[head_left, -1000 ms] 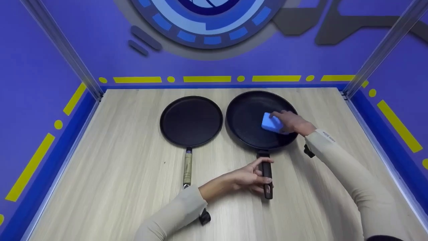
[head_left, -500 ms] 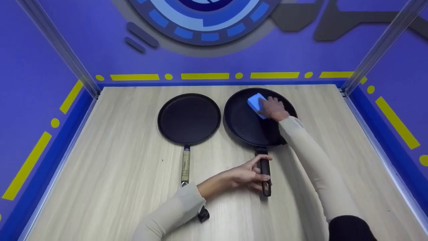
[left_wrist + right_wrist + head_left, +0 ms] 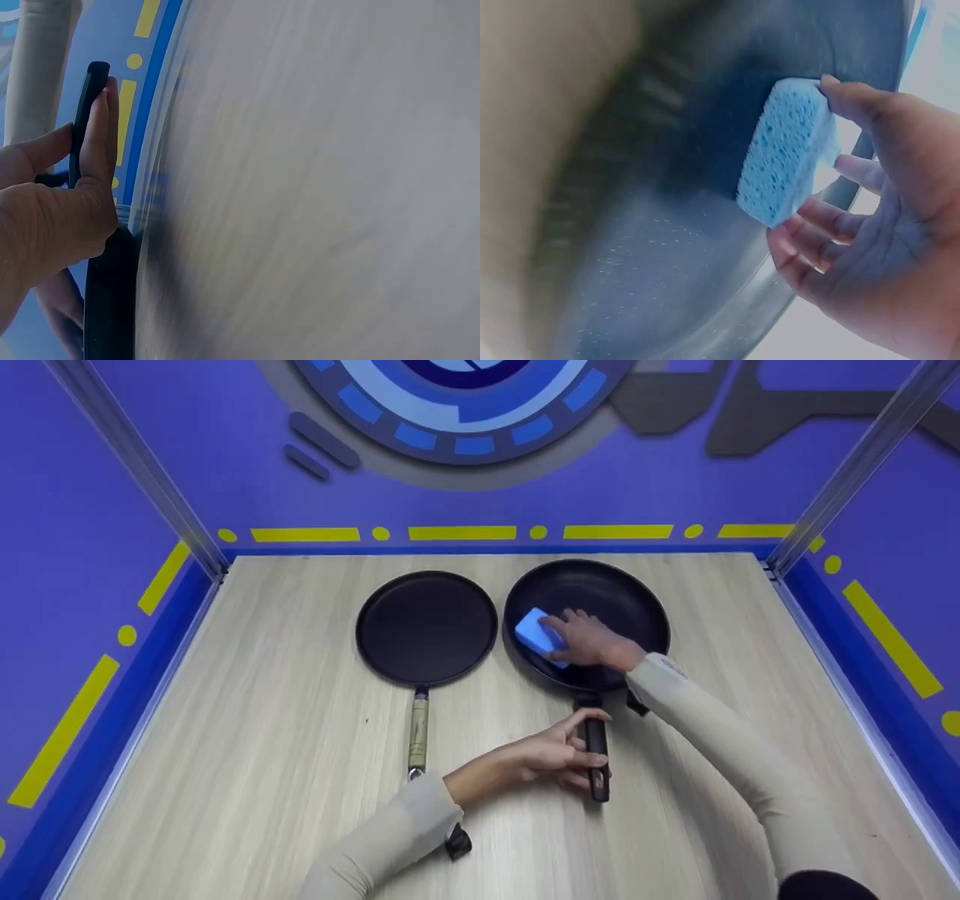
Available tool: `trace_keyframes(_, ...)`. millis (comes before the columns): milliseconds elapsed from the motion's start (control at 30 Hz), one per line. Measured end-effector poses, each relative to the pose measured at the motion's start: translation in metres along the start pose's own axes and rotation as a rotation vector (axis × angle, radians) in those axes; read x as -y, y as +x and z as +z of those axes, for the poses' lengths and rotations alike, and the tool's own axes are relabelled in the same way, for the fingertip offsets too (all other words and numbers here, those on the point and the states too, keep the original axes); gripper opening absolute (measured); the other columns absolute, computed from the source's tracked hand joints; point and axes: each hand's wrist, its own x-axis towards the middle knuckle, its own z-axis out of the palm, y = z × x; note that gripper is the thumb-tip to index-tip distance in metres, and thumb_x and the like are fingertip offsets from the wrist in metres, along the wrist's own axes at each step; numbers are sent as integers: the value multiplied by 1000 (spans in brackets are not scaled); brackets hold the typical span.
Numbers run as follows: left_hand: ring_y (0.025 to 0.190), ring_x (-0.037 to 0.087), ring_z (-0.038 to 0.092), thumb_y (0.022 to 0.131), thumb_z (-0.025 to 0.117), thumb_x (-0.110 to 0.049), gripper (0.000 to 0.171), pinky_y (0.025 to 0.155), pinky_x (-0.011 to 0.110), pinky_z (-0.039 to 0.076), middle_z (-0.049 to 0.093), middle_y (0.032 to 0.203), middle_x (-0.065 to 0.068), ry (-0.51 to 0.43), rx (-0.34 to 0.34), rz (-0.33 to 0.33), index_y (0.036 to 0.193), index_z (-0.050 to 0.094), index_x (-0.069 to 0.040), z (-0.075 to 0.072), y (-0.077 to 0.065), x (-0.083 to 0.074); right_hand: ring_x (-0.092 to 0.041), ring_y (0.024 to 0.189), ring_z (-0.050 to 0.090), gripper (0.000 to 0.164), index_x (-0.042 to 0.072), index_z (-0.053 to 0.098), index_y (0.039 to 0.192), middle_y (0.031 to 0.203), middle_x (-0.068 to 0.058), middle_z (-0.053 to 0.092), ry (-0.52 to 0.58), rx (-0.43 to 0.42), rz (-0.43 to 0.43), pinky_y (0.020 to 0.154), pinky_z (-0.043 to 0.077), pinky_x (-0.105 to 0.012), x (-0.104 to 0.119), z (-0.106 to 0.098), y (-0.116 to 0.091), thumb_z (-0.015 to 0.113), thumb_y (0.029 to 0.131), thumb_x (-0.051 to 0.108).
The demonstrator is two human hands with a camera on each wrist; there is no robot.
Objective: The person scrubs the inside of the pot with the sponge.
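Note:
A deep black frying pan lies at the right of the table, its black handle pointing toward me. My left hand grips that handle from the left, with thumb and fingers on either side, as the left wrist view also shows. Inside the pan, at its left part, my right hand holds a light blue sponge. In the right wrist view the porous sponge is pinched between thumb and fingertips against the dark pan surface, which carries small pale specks.
A flatter black pan with a greenish patterned handle lies to the left, close beside the frying pan. The wooden table is bounded by blue walls at the back and both sides.
The sponge in my right hand has gone from the pan's right side to its upper part, then down to its left. My left hand has stayed on the handle.

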Motion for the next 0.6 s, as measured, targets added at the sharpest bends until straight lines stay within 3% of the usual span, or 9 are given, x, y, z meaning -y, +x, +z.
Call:
trace_keyframes(133,94,27,73,97,62,7,64,87,46,66,65,96,10,15,-11,-9,147,42,-26,-1,-2,2,-49,125,52,70,12,45,152,137,-30,53,-6,-3,-84,105,50,-64,-3,6,-26,77,93,32)
trace_keyframes(233,95,29,73,97,62,7,65,87,45,66,65,95,11,21,-19,-19,150,41,-25,-1,-4,4,-49,124,54,66,15,50,147,136,-29,55,4,18,-96,100,53,-64,-15,3,-40,81,89,23)
trace_keyframes(433,97,31,73,96,63,7,67,87,46,66,64,95,11,12,-17,6,152,39,-23,1,-3,4,-48,119,58,68,13,53,140,131,-30,58,-14,36,67,97,55,-65,-57,-17,-39,85,80,7)
trace_keyframes(600,95,27,72,96,63,7,68,86,45,66,62,99,12,10,-20,4,153,39,-23,1,0,1,-48,132,50,67,6,47,148,142,-32,52,42,30,222,109,48,-64,-78,-28,-21,78,89,15)
